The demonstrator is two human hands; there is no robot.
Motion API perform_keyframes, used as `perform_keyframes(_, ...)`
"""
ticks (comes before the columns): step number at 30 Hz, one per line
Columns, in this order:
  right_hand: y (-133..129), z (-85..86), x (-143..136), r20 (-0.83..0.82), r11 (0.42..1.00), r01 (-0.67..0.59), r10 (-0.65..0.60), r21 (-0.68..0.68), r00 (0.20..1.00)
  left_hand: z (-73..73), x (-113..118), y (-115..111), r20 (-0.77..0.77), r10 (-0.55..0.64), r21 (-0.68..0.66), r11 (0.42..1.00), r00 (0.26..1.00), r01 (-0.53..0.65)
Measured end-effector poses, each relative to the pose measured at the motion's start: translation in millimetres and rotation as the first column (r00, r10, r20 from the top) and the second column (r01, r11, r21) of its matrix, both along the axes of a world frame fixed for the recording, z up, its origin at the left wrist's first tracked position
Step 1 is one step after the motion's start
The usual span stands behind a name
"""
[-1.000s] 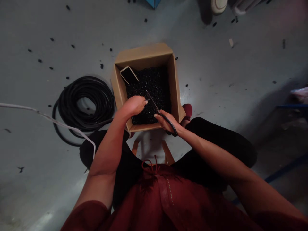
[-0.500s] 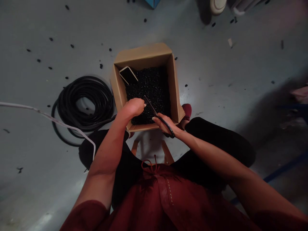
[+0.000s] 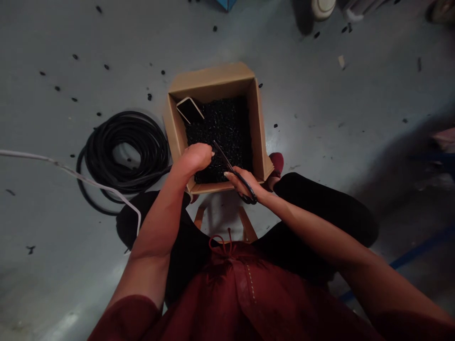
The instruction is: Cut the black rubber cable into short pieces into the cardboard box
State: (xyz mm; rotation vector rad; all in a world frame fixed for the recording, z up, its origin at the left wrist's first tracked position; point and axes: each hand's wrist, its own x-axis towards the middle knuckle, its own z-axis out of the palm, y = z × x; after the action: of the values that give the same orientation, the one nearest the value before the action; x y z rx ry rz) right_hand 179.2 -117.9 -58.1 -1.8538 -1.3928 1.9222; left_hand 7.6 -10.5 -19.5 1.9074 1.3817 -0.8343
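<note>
My right hand (image 3: 244,181) is closed around the black handles of a pair of scissors (image 3: 227,162). The blades point up and left over the box, close to my left fingertips. My left hand (image 3: 198,156) is closed above the box's left part. A black rubber tube (image 3: 156,175) runs from a coil on the floor under my left wrist toward those fingers; its end is hidden against the dark contents. Below both hands, a cardboard box (image 3: 259,128) holds a heap of small black pieces (image 3: 223,121).
A dark, light-edged rectangular object (image 3: 191,111) leans in the box's far left corner. The coil of black tube (image 3: 103,147) lies left of the box, and a white cable (image 3: 88,181) crosses beside it. Black bits are scattered over the floor. My knees flank the box.
My left hand has shifted very slightly up and left. The scissors and my right hand stay almost in the same place.
</note>
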Motion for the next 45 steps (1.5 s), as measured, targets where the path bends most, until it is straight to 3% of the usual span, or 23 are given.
perform_keyframes(3, -0.6, -3.1, -0.5, -0.070, 0.988, 0.100, -0.109, -0.120, 0.992, -1.2, -3.0, 1.2, 0.072, 0.049, 0.057, 0.997, 0.996, -0.053)
perform_keyframes(5, 1.8, -3.2, -0.5, -0.113, 0.973, 0.180, -0.197, -0.146, 0.974, 1.1, -4.9, 3.6, 0.204, 0.108, 0.098, 0.987, 0.973, -0.130)
perform_keyframes(8, 11.2, 1.0, 1.6, -0.148, 0.952, 0.272, -0.291, -0.139, 0.945, 6.5, -8.0, 7.2, 0.466, 0.217, 0.075, 0.956, 0.858, -0.283)
perform_keyframes(11, 22.8, 7.8, 6.4, -0.204, 0.928, 0.341, -0.367, -0.153, 0.908, 10.6, -10.2, 8.6, 0.602, 0.311, -0.010, 0.924, 0.735, -0.383)
perform_keyframes(14, 30.5, 13.2, 11.4, -0.222, 0.932, 0.342, -0.361, -0.120, 0.906, 12.2, -10.2, 7.9, 0.642, 0.396, -0.091, 0.890, 0.657, -0.448)
perform_keyframes(19, 31.6, 14.6, 13.8, -0.146, 0.970, 0.234, -0.223, 0.060, 0.964, 11.5, -7.8, 6.9, 0.657, 0.500, -0.141, 0.816, 0.564, -0.560)
perform_keyframes(23, 29.6, 12.1, 13.1, -0.129, 0.967, 0.205, -0.186, 0.154, 0.974, 9.5, -8.1, 6.9, 0.672, 0.496, -0.147, 0.818, 0.551, -0.557)
perform_keyframes(28, 29.4, 13.2, 13.5, -0.149, 0.967, 0.193, -0.168, 0.169, 0.974, 8.8, -9.3, 6.3, 0.692, 0.466, -0.135, 0.834, 0.551, -0.535)
perform_keyframes(45, 30.2, 23.6, 11.7, -0.170, 0.980, 0.151, -0.128, 0.131, 0.977, 18.1, -7.4, 6.6, 0.636, 0.388, -0.092, 0.897, 0.668, -0.433)
